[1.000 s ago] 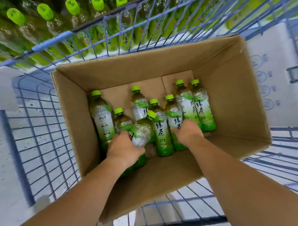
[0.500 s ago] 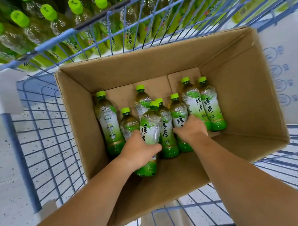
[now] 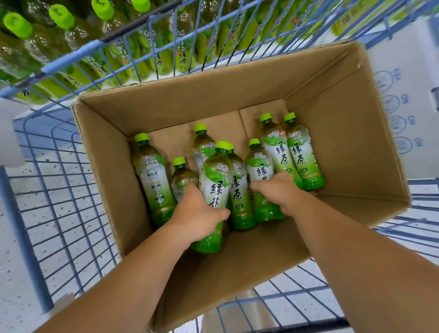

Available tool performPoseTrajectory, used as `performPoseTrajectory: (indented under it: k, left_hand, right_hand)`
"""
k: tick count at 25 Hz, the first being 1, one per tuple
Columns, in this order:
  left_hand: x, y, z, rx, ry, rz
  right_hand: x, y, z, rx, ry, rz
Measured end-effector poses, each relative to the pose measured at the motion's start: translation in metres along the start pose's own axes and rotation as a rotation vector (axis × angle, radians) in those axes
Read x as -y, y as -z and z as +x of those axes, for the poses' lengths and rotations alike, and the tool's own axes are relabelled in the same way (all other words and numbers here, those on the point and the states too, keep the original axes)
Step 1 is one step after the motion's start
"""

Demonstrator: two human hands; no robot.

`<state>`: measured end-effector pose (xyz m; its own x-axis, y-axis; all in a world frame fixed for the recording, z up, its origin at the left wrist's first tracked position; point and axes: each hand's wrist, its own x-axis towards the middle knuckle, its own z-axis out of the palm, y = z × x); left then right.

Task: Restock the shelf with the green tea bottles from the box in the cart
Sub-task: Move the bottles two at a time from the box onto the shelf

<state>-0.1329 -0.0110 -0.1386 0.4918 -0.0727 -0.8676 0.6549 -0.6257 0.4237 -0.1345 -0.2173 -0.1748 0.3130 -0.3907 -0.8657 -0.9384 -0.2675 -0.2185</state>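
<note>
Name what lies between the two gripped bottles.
Head view: one more green tea bottle, flanked by the left bottle in the left hand and the right bottle in the right hand.

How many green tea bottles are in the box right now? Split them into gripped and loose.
Gripped bottles: 2, the raised bottle in the left hand and the neighbouring bottle in the right hand.
Loose bottles: 6.
Total in the cardboard box: 8.
</note>
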Motion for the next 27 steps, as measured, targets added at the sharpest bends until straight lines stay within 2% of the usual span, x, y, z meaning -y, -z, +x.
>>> performPoseTrajectory:
  k: [4, 7, 16, 27]
  left_hand:
    - [-0.006, 0.002, -0.005, 0.016, -0.009, -0.023]
    - [-0.014, 0.010, -0.013, -0.023, -0.046, -0.018]
    - [-0.043, 0.063, -0.089, 0.049, -0.174, -0.056]
    - [-0.044, 0.161, -0.204, 0.123, -0.329, -0.042]
  right_hand:
    - [0.007, 0.000, -0.028, 0.133, -0.044, 0.249]
    - [0.012, -0.002, -0.054, 0.146, -0.024, 0.307]
    - [0.013, 0.003, -0.146, 0.044, 0.049, 0.395]
    - [0.048, -0.010, -0.324, -0.126, 0.234, 0.461]
